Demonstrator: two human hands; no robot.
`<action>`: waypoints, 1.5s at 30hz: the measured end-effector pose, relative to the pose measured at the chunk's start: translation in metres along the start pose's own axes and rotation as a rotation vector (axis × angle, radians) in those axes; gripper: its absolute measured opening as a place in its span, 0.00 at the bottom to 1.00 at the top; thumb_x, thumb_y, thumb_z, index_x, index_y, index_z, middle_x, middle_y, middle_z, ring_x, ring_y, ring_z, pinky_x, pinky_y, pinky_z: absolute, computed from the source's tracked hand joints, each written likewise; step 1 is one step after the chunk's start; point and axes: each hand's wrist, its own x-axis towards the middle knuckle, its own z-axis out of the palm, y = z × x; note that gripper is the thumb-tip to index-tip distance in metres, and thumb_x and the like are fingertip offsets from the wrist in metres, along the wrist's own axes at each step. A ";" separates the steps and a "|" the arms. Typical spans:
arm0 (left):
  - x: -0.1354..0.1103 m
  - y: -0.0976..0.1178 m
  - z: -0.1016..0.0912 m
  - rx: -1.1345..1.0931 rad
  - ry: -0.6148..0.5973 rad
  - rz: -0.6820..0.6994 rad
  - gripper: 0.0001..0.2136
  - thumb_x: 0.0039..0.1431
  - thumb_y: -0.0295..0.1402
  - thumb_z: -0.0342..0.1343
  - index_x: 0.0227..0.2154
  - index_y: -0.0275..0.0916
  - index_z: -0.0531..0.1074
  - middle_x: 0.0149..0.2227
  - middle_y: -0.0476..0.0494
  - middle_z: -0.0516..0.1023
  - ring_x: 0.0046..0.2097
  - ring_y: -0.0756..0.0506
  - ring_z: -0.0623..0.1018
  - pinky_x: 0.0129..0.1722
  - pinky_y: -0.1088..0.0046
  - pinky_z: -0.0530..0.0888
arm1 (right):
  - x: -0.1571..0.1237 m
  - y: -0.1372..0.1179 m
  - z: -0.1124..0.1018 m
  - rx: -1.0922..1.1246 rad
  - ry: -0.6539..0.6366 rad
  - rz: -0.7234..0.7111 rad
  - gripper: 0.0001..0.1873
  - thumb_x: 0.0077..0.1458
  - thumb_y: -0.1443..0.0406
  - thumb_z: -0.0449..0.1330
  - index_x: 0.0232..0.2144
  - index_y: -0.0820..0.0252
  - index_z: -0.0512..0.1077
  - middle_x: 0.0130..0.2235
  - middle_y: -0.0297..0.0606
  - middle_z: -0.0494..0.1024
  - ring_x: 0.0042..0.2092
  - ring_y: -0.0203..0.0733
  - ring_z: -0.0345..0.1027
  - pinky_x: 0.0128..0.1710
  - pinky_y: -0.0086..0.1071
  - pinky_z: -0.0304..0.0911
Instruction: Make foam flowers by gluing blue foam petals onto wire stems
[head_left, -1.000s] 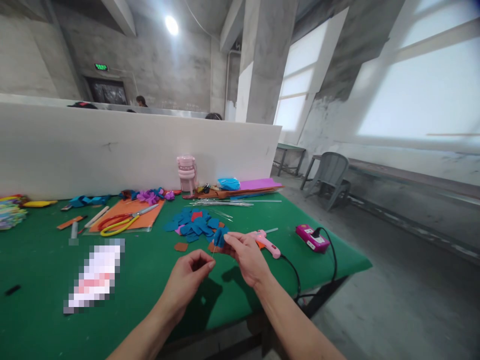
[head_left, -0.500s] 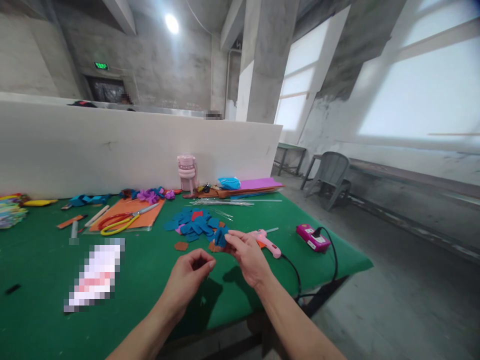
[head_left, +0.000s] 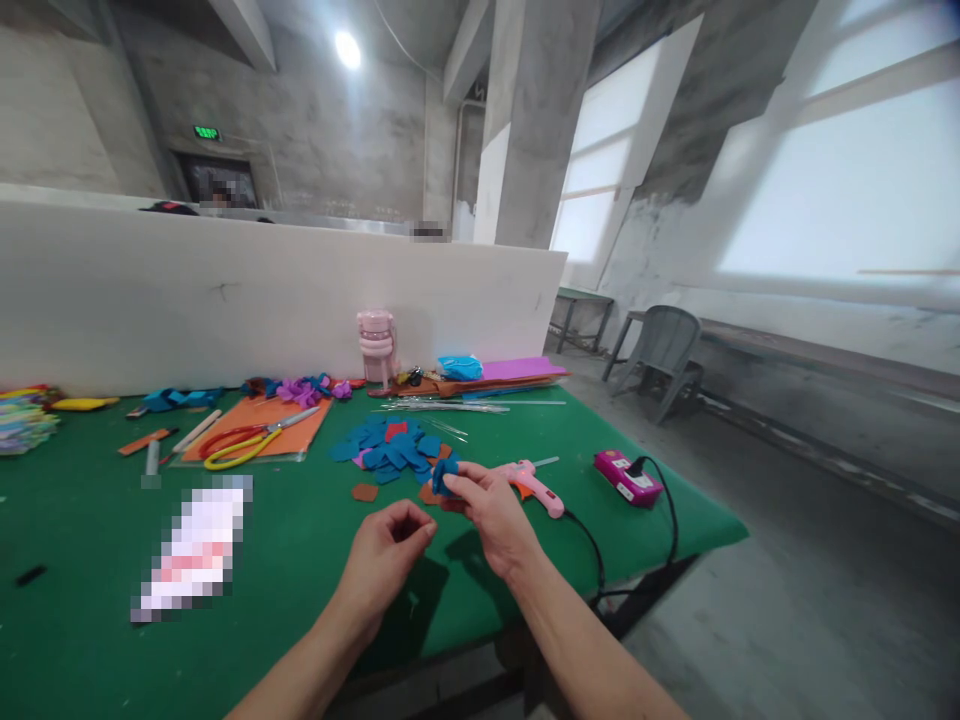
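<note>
My right hand (head_left: 495,515) pinches a blue felt piece (head_left: 443,476), which looks folded or layered, between thumb and fingers above the table. Just to its left, my left hand (head_left: 384,560) is closed with thumb and fingertips together; whatever it may hold is too small to make out. Behind both hands lies a loose pile of blue felt pieces (head_left: 386,447) with a red piece on top. A few brown pieces are around it, one brown piece (head_left: 364,493) lying apart. Beside my right hand rests a pink glue gun (head_left: 540,490), partly covered by that hand.
The glue gun's cord runs past a magenta power box (head_left: 628,478) and over the edge of the green table (head_left: 300,640). Scissors (head_left: 247,445) lie on orange sheets at left. Thin wires (head_left: 450,406), a pink bottle (head_left: 376,345) and a white partition (head_left: 187,290) stand behind.
The blue felt piece has turned slightly in my right fingers, which have shifted a little over it. My left hand stays nearly still. The whole view has moved slightly.
</note>
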 end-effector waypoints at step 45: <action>0.012 0.012 -0.037 -0.462 -0.190 -0.035 0.12 0.45 0.38 0.60 0.30 0.33 0.75 0.24 0.47 0.70 0.27 0.52 0.68 0.28 0.77 0.66 | -0.019 0.011 0.022 0.266 -0.212 0.191 0.22 0.35 0.67 0.68 0.34 0.60 0.64 0.29 0.33 0.76 0.27 0.32 0.68 0.33 0.31 0.65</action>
